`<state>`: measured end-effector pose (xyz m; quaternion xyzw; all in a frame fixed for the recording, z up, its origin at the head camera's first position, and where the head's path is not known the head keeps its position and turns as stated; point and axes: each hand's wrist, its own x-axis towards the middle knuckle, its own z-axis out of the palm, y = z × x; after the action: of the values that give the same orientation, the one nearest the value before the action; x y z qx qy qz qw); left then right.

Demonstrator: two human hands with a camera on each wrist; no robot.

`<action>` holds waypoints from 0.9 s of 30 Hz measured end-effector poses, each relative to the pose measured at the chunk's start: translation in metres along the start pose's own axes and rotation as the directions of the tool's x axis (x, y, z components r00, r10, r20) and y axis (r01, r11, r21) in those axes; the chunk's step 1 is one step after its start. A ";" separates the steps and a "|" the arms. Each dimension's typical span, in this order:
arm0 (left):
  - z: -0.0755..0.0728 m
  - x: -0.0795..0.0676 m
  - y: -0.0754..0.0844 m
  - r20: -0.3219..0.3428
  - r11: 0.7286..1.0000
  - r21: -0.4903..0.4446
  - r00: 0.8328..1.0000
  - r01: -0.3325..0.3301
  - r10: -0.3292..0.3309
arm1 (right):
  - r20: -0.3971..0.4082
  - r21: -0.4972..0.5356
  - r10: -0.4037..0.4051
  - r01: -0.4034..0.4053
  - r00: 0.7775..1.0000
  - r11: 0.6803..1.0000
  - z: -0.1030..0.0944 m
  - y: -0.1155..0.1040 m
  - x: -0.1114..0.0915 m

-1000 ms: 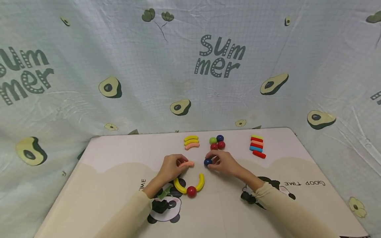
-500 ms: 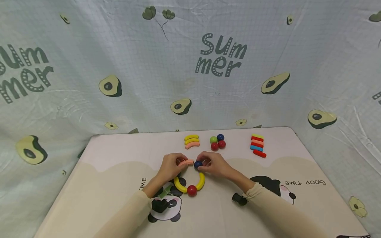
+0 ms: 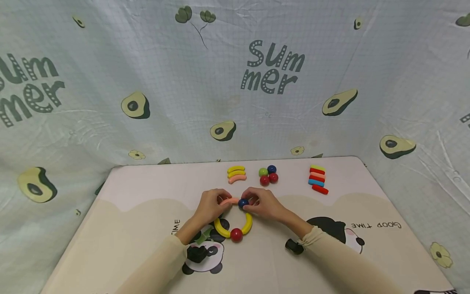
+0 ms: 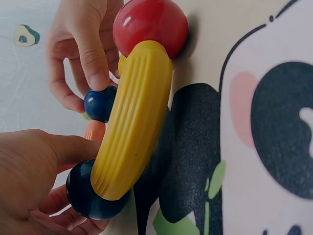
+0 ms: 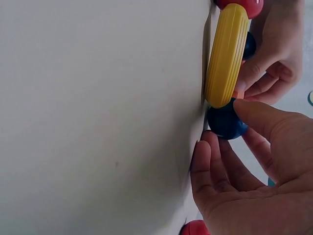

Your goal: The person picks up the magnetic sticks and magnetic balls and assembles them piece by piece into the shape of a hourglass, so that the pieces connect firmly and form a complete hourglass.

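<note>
My left hand (image 3: pixel 213 204) pinches a pink curved rod (image 3: pixel 234 201). A dark blue ball (image 4: pixel 80 191) sits at that hand's fingers in the left wrist view, touching the end of a yellow curved ridged rod (image 4: pixel 134 122). My right hand (image 3: pixel 265 204) grips another blue ball (image 3: pixel 243 203) between thumb and fingers, against the pink rod's right end. Below, two yellow rods (image 3: pixel 248 223) curve down to a red ball (image 3: pixel 236 234), forming a ring-like shape with the pink rod. Fingers partly cover the pink rod; whether its joints are fully seated I cannot tell.
Behind the hands lie two yellow rods and a pink one (image 3: pixel 237 178). A cluster of red, green and blue balls (image 3: pixel 273 177) is beside them. Several short coloured rods (image 3: pixel 317 177) lie at the right. A patterned cloth (image 3: pixel 183 98) hangs behind the table (image 3: pixel 147 183).
My right hand has moved left with the blue ball, bringing it up to the pink rod's end. The left hand has stayed nearly still, holding the rod.
</note>
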<state>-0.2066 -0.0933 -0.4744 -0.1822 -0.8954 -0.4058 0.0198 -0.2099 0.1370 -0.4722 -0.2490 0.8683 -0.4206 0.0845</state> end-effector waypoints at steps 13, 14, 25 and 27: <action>0.000 -0.001 -0.001 0.001 1.000 0.000 1.000 0.006 -0.006 | 0.003 0.033 0.057 -0.057 0.998 0.998 -0.001 -0.002 -0.014; 0.000 -0.001 -0.001 0.000 1.000 0.001 1.000 0.005 -0.005 | 0.003 0.042 0.063 -0.063 0.998 0.997 -0.002 -0.002 -0.017; 0.000 -0.002 -0.002 0.009 1.000 0.005 1.000 0.013 -0.013 | 0.115 0.111 0.108 -0.121 0.987 0.986 -0.003 -0.009 -0.041; 0.000 -0.002 -0.003 0.009 1.000 0.004 1.000 0.013 -0.013 | 0.136 0.089 0.092 -0.105 0.986 0.991 -0.002 -0.009 -0.042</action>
<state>-0.2056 -0.0955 -0.4767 -0.1780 -0.8976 -0.4031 0.0132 -0.1708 0.1551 -0.4664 -0.2287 0.8510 -0.4396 0.1741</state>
